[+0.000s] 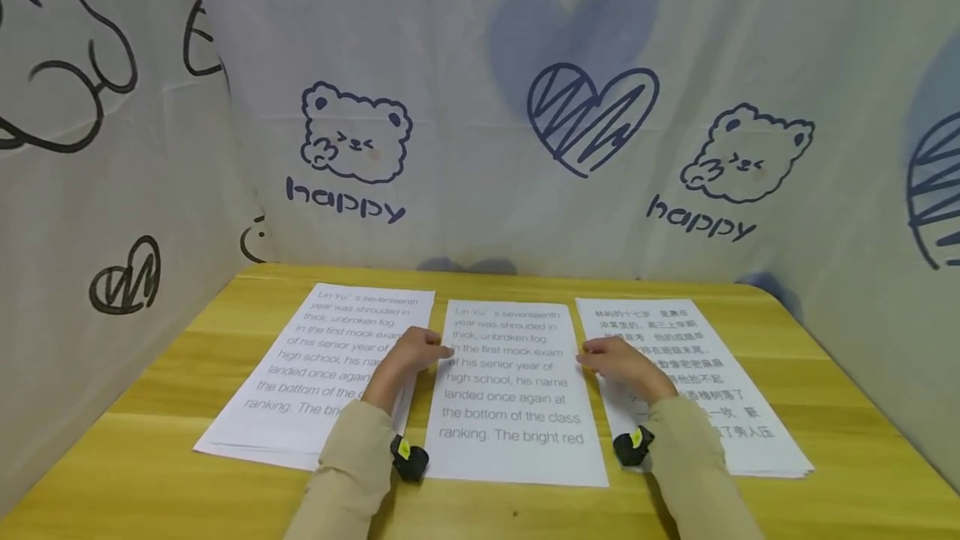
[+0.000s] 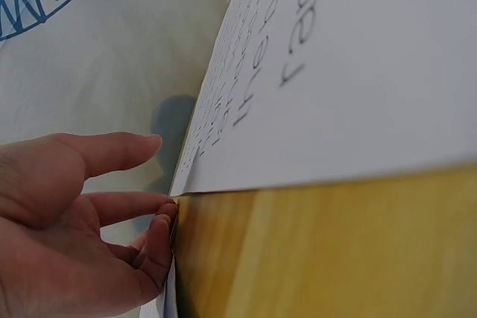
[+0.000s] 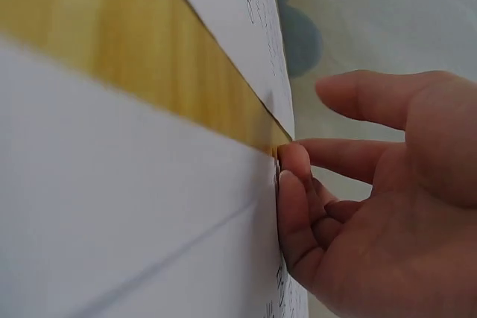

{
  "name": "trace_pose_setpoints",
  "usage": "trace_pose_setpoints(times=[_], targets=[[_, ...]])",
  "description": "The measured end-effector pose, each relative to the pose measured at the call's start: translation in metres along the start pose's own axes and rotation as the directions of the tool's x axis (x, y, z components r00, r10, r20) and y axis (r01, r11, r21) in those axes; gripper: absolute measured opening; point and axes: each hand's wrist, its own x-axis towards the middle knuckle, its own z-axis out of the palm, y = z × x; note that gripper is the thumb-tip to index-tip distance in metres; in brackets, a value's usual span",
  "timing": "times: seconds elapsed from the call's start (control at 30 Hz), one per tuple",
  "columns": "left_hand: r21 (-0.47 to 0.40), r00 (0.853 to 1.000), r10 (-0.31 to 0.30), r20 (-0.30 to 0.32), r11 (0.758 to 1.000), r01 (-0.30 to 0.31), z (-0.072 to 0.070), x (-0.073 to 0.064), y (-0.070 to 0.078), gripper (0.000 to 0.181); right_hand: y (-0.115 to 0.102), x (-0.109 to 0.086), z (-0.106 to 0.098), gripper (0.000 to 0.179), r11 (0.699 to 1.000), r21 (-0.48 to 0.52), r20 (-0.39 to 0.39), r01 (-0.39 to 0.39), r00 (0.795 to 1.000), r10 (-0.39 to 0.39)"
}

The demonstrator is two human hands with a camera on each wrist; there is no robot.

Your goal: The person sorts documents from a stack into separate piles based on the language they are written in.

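Observation:
A sheet printed with English text (image 1: 510, 398) lies in the middle of the head view, flat on the table. My left hand (image 1: 408, 359) is at its left edge; in the left wrist view the thumb (image 2: 123, 153) is raised apart from the loosely bent fingers (image 2: 153, 255), whose tips are near the tabletop. At the right edge is my right hand (image 1: 622, 363). Its thumb (image 3: 365, 94) also stands apart from the bent fingers (image 3: 297, 210), which rest low by the paper beside the gap. Neither hand visibly pinches a sheet.
A stack of English-text sheets (image 1: 281, 407) lies left, partly under my left arm. To the right is a stack with Chinese text (image 1: 750, 407), partly covered by my right arm. The wooden table (image 1: 135, 457) meets a printed cloth backdrop (image 1: 465, 215) behind and at both sides.

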Motion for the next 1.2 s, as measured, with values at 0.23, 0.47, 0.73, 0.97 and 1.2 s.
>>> trace_pose_setpoints(times=[0.23, 0.47, 0.73, 0.97, 1.2], targets=[[0.05, 1.0, 0.013, 0.012, 0.999, -0.013, 0.004, 0.001, 0.003, 0.017, -0.005, 0.004, 0.005, 0.053, 0.995, -0.097, -0.015, -0.001, 1.0, 0.0], [0.116, 1.0, 0.001, 0.014, 0.993, -0.003, 0.005, 0.001, 0.007, 0.043, -0.004, 0.004, 0.005, 0.055, 0.996, -0.085, -0.018, -0.031, 0.999, 0.03], [-0.017, 0.999, 0.011, 0.039, 1.0, -0.01, 0.005, -0.001, 0.008, 0.049, -0.007, 0.0, 0.004, 0.056, 0.999, -0.012, 0.006, -0.042, 0.999, 0.042], [-0.173, 0.999, 0.013, 0.043, 0.985, -0.006, 0.004, -0.004, 0.01, 0.049, -0.005, 0.002, 0.006, 0.061, 0.999, -0.008, 0.005, -0.034, 0.999, 0.034], [-0.156, 0.996, 0.072, 0.057, 0.986, -0.062, 0.008, -0.002, 0.014, 0.046, -0.004, 0.003, 0.005, 0.063, 1.0, -0.012, -0.02, -0.021, 1.0, 0.021]])
